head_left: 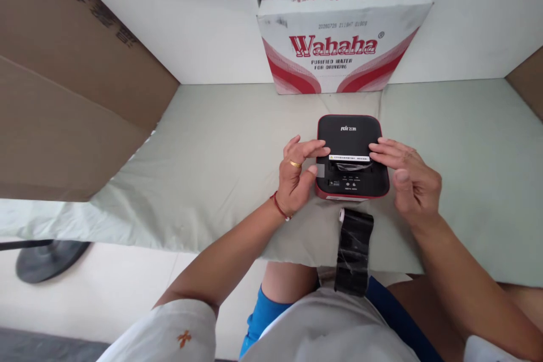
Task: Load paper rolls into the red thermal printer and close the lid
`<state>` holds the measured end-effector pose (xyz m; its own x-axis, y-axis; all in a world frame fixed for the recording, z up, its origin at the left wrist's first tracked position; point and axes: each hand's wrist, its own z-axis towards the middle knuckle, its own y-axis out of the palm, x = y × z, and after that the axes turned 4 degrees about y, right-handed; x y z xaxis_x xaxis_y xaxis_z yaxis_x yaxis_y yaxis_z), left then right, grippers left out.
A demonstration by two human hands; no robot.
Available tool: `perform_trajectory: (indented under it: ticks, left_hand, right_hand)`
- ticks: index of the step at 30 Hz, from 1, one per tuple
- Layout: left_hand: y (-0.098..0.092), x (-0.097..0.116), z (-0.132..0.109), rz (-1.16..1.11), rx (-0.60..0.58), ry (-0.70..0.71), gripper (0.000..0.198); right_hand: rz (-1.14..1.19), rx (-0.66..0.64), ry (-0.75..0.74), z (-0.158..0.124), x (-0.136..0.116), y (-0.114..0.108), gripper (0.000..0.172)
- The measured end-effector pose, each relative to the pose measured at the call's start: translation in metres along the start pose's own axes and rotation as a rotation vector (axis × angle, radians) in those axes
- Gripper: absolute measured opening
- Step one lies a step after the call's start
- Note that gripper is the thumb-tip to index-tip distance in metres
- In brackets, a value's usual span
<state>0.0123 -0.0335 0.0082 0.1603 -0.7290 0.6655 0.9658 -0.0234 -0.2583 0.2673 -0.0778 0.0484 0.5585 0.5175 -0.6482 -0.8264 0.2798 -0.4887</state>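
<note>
A black receipt printer [348,138] with a red rim lies flat on the cloth, its lid toward the back. A white warning label [349,158] crosses it above a slot with clear film in it. My left hand [297,172] is at the printer's left side, fingertips on the lid and thumb by a piece of clear tape [320,171]. On the right edge rest the outstretched fingers of my right hand [413,178], its thumb raised apart. A black-wrapped roll [355,249] with a white end lies in front of the printer, over the table's front edge.
A pale green cloth [203,141] covers the table. Behind stand a Wahaha water carton [339,48] and white boxes [178,34]. A brown cardboard box [76,96] is at the left. A round black stand base [48,263] sits on the floor at lower left.
</note>
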Motion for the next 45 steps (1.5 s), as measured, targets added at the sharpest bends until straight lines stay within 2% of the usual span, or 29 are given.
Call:
perform_trajectory:
  ticks: [3, 6, 9, 11, 13, 18, 22, 24, 26, 29, 31, 32, 34, 37, 39, 42, 45]
  left_hand:
    - [0.002, -0.006, 0.001, -0.126, 0.018, -0.041, 0.04]
    - [0.005, -0.016, -0.001, -0.319, 0.066, -0.092, 0.047]
    - [0.008, -0.029, -0.005, -0.458, 0.093, -0.207, 0.073]
    - [0.01, -0.036, -0.008, -0.549, 0.075, -0.334, 0.095]
    - [0.012, -0.039, -0.009, -0.636, 0.035, -0.42, 0.106]
    - [0.018, -0.035, -0.007, -0.782, -0.029, -0.489, 0.107]
    - [0.021, -0.033, -0.005, -0.816, -0.017, -0.511, 0.106]
    - [0.022, -0.033, -0.006, -0.812, -0.002, -0.506, 0.103]
    - [0.023, -0.033, -0.006, -0.81, 0.008, -0.496, 0.099]
    - [0.026, -0.033, -0.007, -0.806, 0.019, -0.483, 0.097]
    - [0.026, -0.032, -0.006, -0.809, 0.019, -0.491, 0.098]
    - [0.027, -0.031, -0.006, -0.81, 0.02, -0.499, 0.098]
    - [0.027, -0.03, -0.005, -0.81, 0.019, -0.516, 0.098]
    - [0.026, -0.028, -0.003, -0.797, 0.017, -0.529, 0.099]
    - [0.027, -0.028, -0.003, -0.784, 0.014, -0.531, 0.1]
    - [0.027, -0.03, -0.003, -0.774, 0.014, -0.53, 0.1]
    - [0.029, -0.032, -0.003, -0.778, 0.022, -0.526, 0.099]
  right_hand:
    - [0.012, -0.085, -0.001, -0.005, -0.005, -0.001, 0.058]
    - [0.034, -0.144, -0.101, -0.01, -0.008, -0.002, 0.059]
    - [0.043, -0.118, -0.224, -0.013, -0.007, -0.002, 0.052]
    - [0.03, -0.091, -0.251, -0.014, -0.006, -0.003, 0.048]
    - [0.007, -0.067, -0.257, -0.015, -0.006, -0.003, 0.046]
    - [-0.032, -0.019, -0.282, -0.016, -0.007, -0.001, 0.043]
    - [-0.087, 0.014, -0.344, -0.015, -0.009, -0.003, 0.037]
    - [-0.066, -0.053, -0.352, -0.011, -0.013, -0.008, 0.036]
    - [0.057, -0.172, -0.269, -0.001, -0.02, -0.017, 0.04]
    - [0.16, -0.275, 0.077, 0.03, -0.034, -0.029, 0.047]
    - [-0.017, -0.331, 0.289, 0.057, -0.04, -0.028, 0.039]
    - [-0.164, -0.388, 0.343, 0.071, -0.042, -0.025, 0.032]
    - [-0.476, -0.578, 0.346, 0.095, -0.043, -0.011, 0.022]
    - [-0.854, -0.877, 0.308, 0.119, -0.04, 0.016, 0.032]
    - [-0.978, -0.991, 0.304, 0.125, -0.039, 0.03, 0.04]
    - [-1.024, -1.039, 0.306, 0.126, -0.042, 0.04, 0.042]
    - [-1.037, -0.986, 0.344, 0.123, -0.049, 0.039, 0.043]
